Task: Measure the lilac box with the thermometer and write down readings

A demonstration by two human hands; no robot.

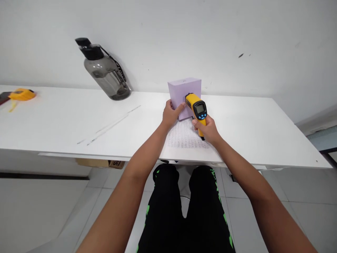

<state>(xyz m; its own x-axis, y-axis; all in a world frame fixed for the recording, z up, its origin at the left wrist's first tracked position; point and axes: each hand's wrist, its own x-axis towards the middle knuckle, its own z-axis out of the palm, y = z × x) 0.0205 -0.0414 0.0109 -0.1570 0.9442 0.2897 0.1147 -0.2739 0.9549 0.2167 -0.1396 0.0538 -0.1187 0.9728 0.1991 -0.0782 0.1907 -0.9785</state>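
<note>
Lilac box (179, 95): likely light, stiff; left hand (170, 114) clamps its edge.
Yellow thermometer gun (193, 101): likely rigid; right hand (209, 130) grips its handle (201, 133).

Box (181, 93) matt, smooth, probably card – thermometer gun (199, 109) smooth plastic – bottle (106, 75) glossy, see-through plastic

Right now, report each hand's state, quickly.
Left hand: closed on the purple box, thumb on its face.
Right hand: closed, holding the yellow thermometer gun.
</note>
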